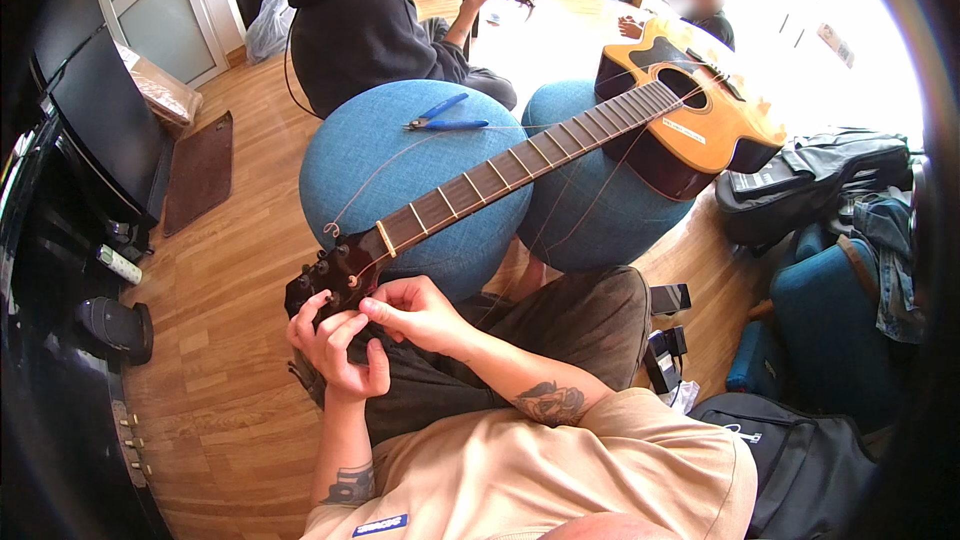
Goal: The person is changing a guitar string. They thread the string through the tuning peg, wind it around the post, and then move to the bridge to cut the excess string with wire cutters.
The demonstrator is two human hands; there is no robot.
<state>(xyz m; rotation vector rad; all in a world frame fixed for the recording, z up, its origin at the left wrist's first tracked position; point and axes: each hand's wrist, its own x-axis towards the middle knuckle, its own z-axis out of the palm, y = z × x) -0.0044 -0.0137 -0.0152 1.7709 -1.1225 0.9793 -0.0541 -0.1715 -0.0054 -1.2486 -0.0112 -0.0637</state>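
Note:
An acoustic guitar (pixel 720 127) lies face up across two blue fabric stools, its neck running down toward me. At the dark headstock (pixel 352 262), my left hand (pixel 337 349) has its fingers bent around the lower edge by the tuning pegs. Beside it, my right hand (pixel 420 315) pinches thumb and forefinger together close to the left fingertips; whatever is between them is too small to tell. Loose thin guitar strings (pixel 382 166) arc over the near stool and hang below the neck, one ending in a small curl. Blue-handled flush cutters (pixel 450 124) lie spread on the near stool (pixel 337 142).
The second stool (pixel 600 217) carries the guitar body. A phone (pixel 670 299) and a power adapter (pixel 664 360) lie on the floor at right, near black bags (pixel 787 457). Beyond the stools one person (pixel 375 30) handles another headstock; another (pixel 705 4) sits farther back.

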